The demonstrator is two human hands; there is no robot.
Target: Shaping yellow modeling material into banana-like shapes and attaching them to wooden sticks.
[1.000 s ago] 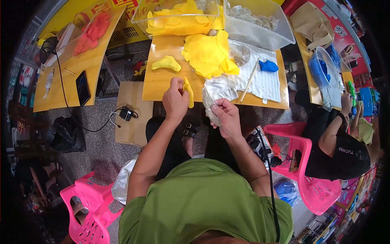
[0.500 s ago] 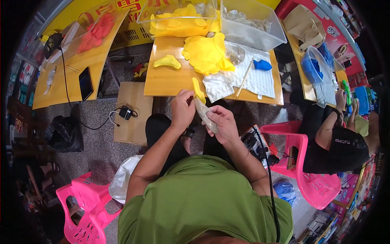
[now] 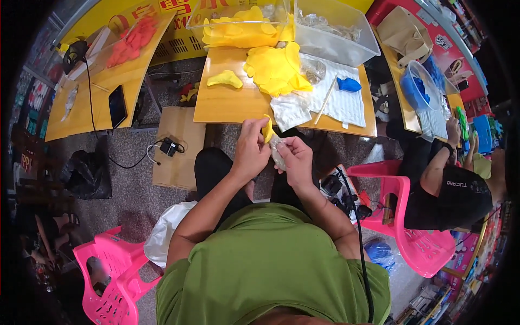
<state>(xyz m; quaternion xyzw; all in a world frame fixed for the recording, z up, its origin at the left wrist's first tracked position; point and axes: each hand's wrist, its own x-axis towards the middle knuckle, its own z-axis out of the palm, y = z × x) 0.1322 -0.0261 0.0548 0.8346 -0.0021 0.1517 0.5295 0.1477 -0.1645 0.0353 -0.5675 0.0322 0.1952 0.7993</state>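
Between my hands, just in front of the table's near edge, is a limp yellow sleeve-like piece (image 3: pixel 267 130) joined to a see-through, greyish filled bag (image 3: pixel 278 154). My left hand (image 3: pixel 251 151) pinches the yellow piece near where it meets the bag. The bag's lower part is gripped by my right hand (image 3: pixel 298 162), thumb on top. On the table lie a heap of flat yellow pieces (image 3: pixel 273 67), a plump curved yellow piece (image 3: pixel 225 79) and a small blue stuffed piece (image 3: pixel 349 84). A thin stick (image 3: pixel 325 105) rests on a white cloth (image 3: pixel 349 111).
At the table's back stand a clear bin of yellow pieces (image 3: pixel 238 32) and a clear bin of greyish bags (image 3: pixel 368 46). A left table (image 3: pixel 78 116) holds red pieces and a phone (image 3: pixel 117 106). A person in black (image 3: pixel 455 195) sits right, by a pink chair (image 3: pixel 403 216).
My hands have come closer together around the bag. The yellow piece, stretched out longer before, now shows shorter and covers the bag's top end. My left hand has moved slightly right.
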